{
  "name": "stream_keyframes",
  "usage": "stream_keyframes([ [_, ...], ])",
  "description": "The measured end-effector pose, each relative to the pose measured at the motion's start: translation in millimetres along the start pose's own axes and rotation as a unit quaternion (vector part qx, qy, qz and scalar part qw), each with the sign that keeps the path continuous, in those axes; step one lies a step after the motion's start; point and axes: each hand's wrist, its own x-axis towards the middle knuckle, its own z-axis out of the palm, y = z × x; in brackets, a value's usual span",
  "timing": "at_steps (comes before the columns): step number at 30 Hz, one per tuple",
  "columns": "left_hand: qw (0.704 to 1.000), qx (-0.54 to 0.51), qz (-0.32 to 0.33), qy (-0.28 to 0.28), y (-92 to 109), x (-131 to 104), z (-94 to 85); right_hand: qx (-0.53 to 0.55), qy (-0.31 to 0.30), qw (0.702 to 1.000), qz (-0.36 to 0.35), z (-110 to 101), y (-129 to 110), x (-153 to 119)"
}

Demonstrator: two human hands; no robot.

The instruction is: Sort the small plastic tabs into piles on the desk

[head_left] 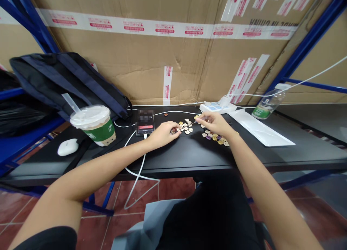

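My left hand is closed, its fingertips pinched on one end of a thin dark string just above the black tabletop. The other end of that string runs to my right hand, whose thumb and fingers are also pinched together. Between and below the hands lie several small pale buttons. A second group of buttons, cream, yellow and purple, spreads under my right wrist. Whether a button hangs on the string is too small to tell.
Left of my hands are a phone with a white cable, a lidded cup, a white case and a backpack. Behind and right stand a power strip, a white packet and a bottle.
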Motion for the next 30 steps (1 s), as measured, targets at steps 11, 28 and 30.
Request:
stream_keyframes([
  [11,1.0,-0.003,0.001,-0.001,-0.7,-0.3,0.2,-0.01,-0.002,1.0,-0.005,0.6,3.1,0.7],
  [28,1.0,-0.007,0.0,-0.001,-0.1,0.3,0.0,-0.019,0.006,1.0,-0.009,2.1,7.1,1.2],
  [30,1.0,-0.007,-0.002,0.001,1.1,0.5,-0.3,-0.024,0.007,1.0,-0.01,2.0,7.4,1.2],
])
